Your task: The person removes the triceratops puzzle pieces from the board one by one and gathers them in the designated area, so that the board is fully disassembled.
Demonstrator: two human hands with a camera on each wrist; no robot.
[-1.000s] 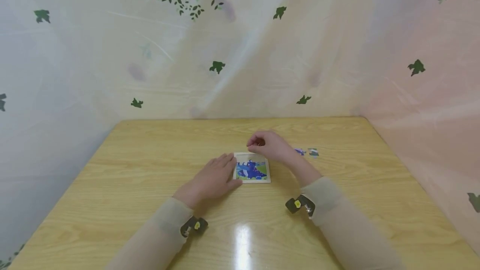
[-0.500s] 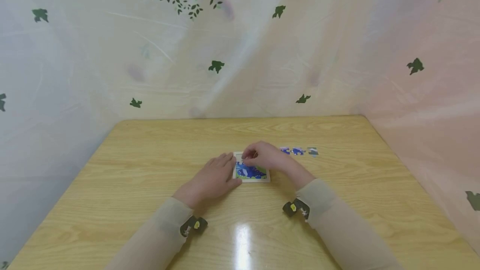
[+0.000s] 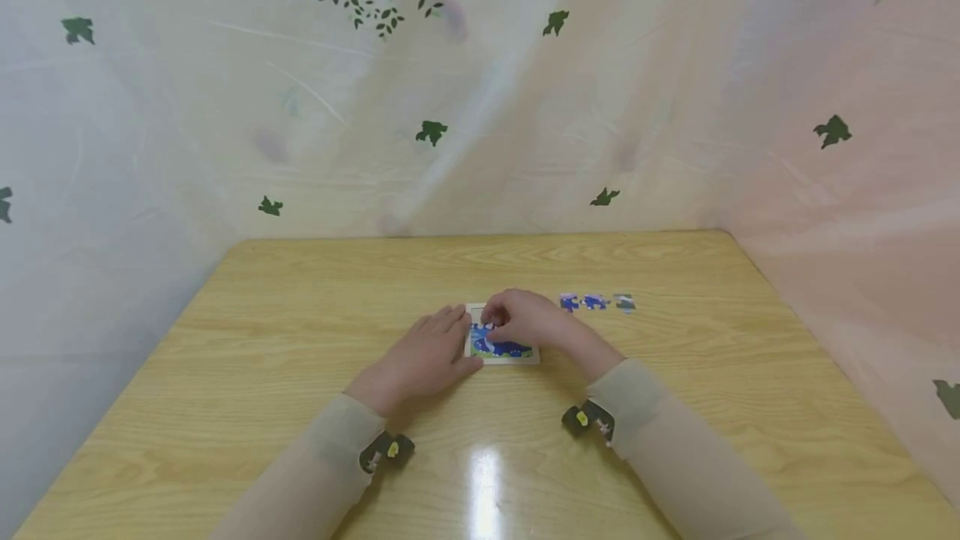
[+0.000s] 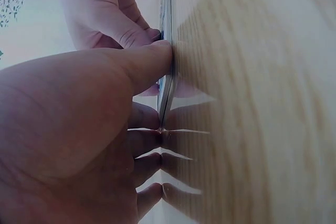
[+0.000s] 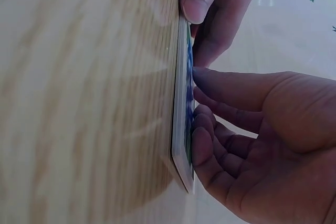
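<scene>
White-framed, rectangular blue dinosaur jigsaw (image 3: 506, 351) is laid on the wood-grain surface (image 3: 315, 298), left edge touched by the straight-ish left hand (image 3: 429, 354), face touched by the half-curled right hand (image 3: 529, 319); whether anything's pinched can't be told.

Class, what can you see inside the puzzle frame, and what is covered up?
Inside the puzzle frame is part of a blue dinosaur picture, with green near its lower edge. The right hand covers much of the upper right, so what lies beneath cannot be seen.
</scene>
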